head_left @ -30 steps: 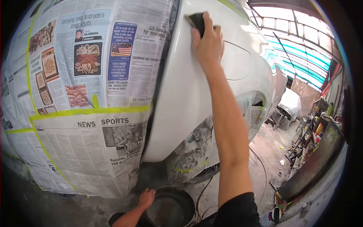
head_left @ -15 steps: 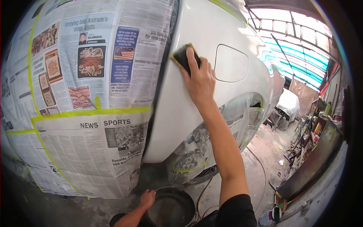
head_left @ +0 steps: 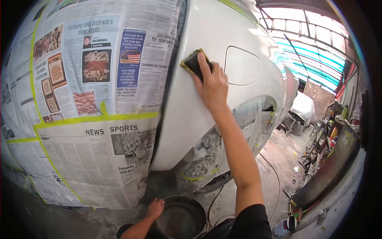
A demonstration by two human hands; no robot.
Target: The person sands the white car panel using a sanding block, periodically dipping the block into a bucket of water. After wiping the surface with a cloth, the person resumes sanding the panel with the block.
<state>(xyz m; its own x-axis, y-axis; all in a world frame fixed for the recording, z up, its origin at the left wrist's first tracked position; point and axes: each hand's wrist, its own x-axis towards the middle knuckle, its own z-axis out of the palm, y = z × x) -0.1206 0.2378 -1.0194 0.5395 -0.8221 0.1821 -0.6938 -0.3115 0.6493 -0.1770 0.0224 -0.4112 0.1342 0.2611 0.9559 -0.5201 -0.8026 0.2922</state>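
Note:
On the white car panel (head_left: 187, 115), my right hand (head_left: 214, 85) holds a black sanding block (head_left: 194, 63) with yellowish sandpaper showing along its edges. The block lies against the paint, left of the closed fuel flap (head_left: 242, 65). Low in the view, my left hand (head_left: 156, 208) is closed around the rim of a dark round tub (head_left: 199, 207). Newspaper (head_left: 107, 95) fixed with yellow-green tape covers the bodywork left of the panel. More newspaper (head_left: 203, 159) wraps the wheel below.
A hose (head_left: 274, 171) runs across the concrete floor to the right. Shelves with tools and cans (head_left: 334, 135) line the right wall, with a paint can (head_left: 281, 228) at lower right. Another covered vehicle (head_left: 303, 107) stands farther back.
My right hand and the sanding block have slid slightly down the panel. My left hand stays at the tub's rim.

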